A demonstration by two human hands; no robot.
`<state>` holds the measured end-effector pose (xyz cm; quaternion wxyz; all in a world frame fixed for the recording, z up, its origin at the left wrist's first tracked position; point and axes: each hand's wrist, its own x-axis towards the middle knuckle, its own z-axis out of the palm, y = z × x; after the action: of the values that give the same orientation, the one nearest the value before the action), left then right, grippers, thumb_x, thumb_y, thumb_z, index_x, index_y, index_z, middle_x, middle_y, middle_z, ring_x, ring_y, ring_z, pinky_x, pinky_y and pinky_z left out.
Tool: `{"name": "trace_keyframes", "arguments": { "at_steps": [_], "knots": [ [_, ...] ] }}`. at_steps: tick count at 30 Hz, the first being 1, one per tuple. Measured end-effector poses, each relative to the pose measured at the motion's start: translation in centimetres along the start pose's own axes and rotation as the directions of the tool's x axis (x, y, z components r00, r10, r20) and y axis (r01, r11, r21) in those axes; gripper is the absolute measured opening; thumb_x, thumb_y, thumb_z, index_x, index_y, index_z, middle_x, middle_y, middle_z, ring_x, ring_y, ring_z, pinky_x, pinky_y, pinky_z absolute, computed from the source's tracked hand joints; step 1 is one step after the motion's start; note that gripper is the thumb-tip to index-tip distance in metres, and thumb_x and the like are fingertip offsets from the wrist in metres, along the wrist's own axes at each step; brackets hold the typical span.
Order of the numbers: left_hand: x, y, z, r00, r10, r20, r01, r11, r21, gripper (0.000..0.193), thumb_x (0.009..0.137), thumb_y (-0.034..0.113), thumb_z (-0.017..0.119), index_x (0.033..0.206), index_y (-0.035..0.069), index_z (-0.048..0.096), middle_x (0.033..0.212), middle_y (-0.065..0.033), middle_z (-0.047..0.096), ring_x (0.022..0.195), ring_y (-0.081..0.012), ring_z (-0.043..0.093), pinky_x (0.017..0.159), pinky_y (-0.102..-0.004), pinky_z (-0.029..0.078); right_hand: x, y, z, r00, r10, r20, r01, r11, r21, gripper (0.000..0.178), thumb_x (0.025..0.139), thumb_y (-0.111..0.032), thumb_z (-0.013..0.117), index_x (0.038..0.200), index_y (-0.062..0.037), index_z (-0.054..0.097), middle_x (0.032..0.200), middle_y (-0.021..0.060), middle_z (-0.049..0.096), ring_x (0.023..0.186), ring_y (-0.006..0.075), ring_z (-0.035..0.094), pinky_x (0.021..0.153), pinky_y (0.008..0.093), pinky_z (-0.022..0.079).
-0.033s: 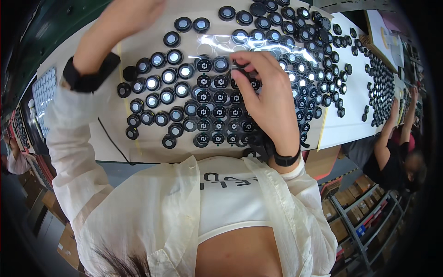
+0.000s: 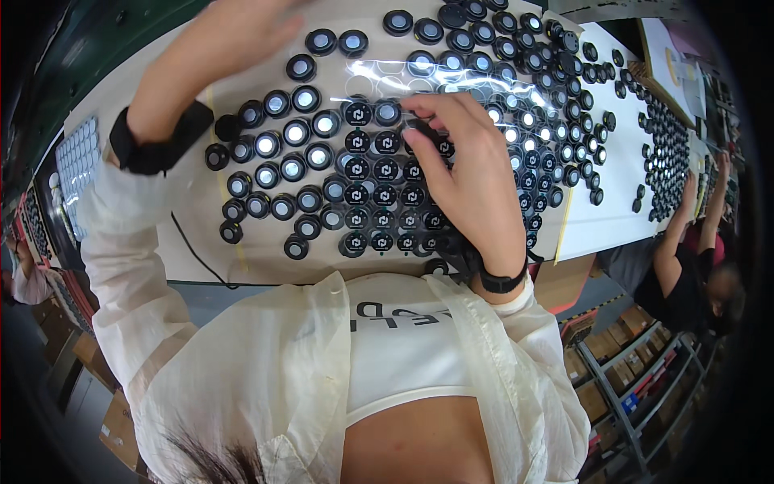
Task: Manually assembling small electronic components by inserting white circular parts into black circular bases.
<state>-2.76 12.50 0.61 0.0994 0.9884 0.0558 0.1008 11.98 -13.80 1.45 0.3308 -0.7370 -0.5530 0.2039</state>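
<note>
A clear sheet lies across the table in front of me, with rows of round black stickers bearing a white emblem on its nearer part. Over the sheet, my right hand is bent, thumb and forefinger curled around a small dark thing that I cannot make out. The other fingers are folded. My left hand is raised at the upper left, beyond the black discs with silvery centres. Motion blurs its fingers, and the top edge cuts part of it off.
Many more black discs crowd the table left, behind and right of the sheet. A dark cable lies at the near left. A pale sheet of round spots is at the far left. Another person's arms reach in at right.
My left hand has shifted a little to the right and nearer to me. My right hand stays almost where it was, over the sheet.
</note>
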Motion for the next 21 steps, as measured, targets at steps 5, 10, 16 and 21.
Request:
{"name": "trace_keyframes", "arguments": {
  "at_steps": [5, 10, 16, 21],
  "knots": [
    [-0.6, 2.8, 0.4, 0.984, -0.115, 0.135, 0.129, 0.987, -0.098, 0.036, 0.082, 0.005, 0.068, 0.117, 0.001, 0.062, 0.114, -0.0136, 0.064, 0.107, -0.0342, 0.060, 0.091, -0.0373, 0.049, -0.2, -1.8, -0.1, 0.993, -0.026, 0.118, 0.037, 0.995, -0.090, 0.025, 0.085, -0.003, 0.066, 0.109, -0.0024, 0.062, 0.100, 0.0160, 0.060, 0.094, 0.0355, 0.060, 0.083, 0.0399, 0.049],
    [-1.0, 2.6, 0.5, 0.994, -0.098, 0.053, 0.106, 0.981, -0.163, 0.030, 0.083, 0.005, 0.068, 0.111, 0.001, 0.059, 0.106, -0.0147, 0.064, 0.101, -0.0343, 0.062, 0.085, -0.0392, 0.050, 1.9, -1.8, 2.1, 0.994, -0.050, 0.093, 0.059, 0.993, -0.103, 0.025, 0.082, -0.002, 0.068, 0.106, -0.0018, 0.061, 0.098, 0.0145, 0.061, 0.091, 0.0322, 0.061, 0.081, 0.0386, 0.050],
    [-2.8, 2.8, -0.5, 0.971, -0.228, 0.067, 0.236, 0.901, -0.363, 0.032, 0.083, 0.001, 0.067, 0.114, 0.002, 0.059, 0.104, -0.0168, 0.063, 0.095, -0.0351, 0.062, 0.083, -0.0399, 0.049, 3.1, -1.0, 3.4, 0.994, -0.060, 0.087, 0.060, 0.998, 0.008, 0.021, 0.076, -0.001, 0.073, 0.094, -0.0002, 0.063, 0.090, 0.0138, 0.062, 0.089, 0.0310, 0.062, 0.080, 0.0394, 0.050],
    [-4.4, 7.0, 0.1, 0.996, -0.061, 0.072, 0.076, 0.969, -0.236, 0.052, 0.077, -0.005, 0.062, 0.126, 0.013, 0.064, 0.093, -0.0110, 0.056, 0.088, -0.0292, 0.056, 0.082, -0.0373, 0.043, 3.6, -0.9, 3.6, 0.995, -0.015, 0.098, 0.012, 0.999, 0.033, 0.017, 0.073, 0.000, 0.074, 0.087, 0.0000, 0.064, 0.088, 0.0154, 0.064, 0.091, 0.0343, 0.062, 0.081, 0.0425, 0.050]
  ]
}}
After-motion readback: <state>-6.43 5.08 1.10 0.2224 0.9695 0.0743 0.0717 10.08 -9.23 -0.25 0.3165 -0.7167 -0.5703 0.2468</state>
